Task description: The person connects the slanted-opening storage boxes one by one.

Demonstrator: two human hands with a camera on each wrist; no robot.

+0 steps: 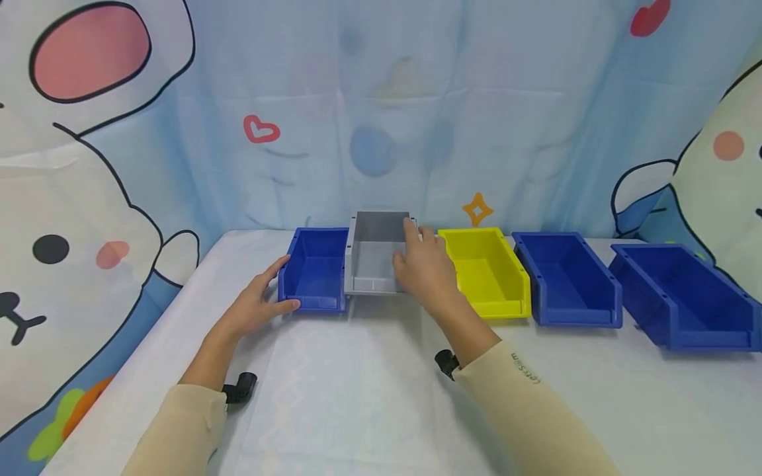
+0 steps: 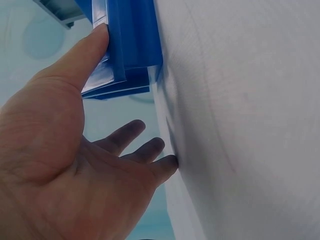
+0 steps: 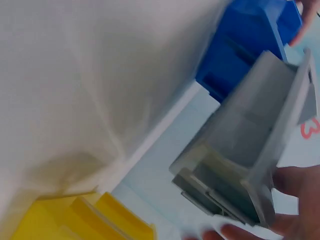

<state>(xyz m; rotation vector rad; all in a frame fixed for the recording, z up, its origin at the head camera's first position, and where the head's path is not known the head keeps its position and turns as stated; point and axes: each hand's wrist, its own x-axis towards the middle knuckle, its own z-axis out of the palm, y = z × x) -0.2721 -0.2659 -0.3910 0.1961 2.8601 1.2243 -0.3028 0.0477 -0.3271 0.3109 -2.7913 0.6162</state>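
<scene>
My right hand [image 1: 427, 270] grips the right wall of a grey storage bin [image 1: 376, 261], with the thumb on the bin's inner side. The grey bin is held up off the table, as the right wrist view shows, beside a blue bin [image 1: 315, 271] on its left. At that blue bin's left front corner is my left hand [image 1: 257, 305]. Its thumb touches the front and the index finger lies along the left rim; the other fingers stretch out loosely in the left wrist view. Right of the right hand stands a yellow bin [image 1: 488, 272].
Two more blue bins stand further right, a nearer one [image 1: 568, 281] and a larger one [image 1: 687, 297] at the table's right side. A white cloth covers the table [image 1: 351, 396]. Behind it hangs a light blue printed curtain [image 1: 333, 165].
</scene>
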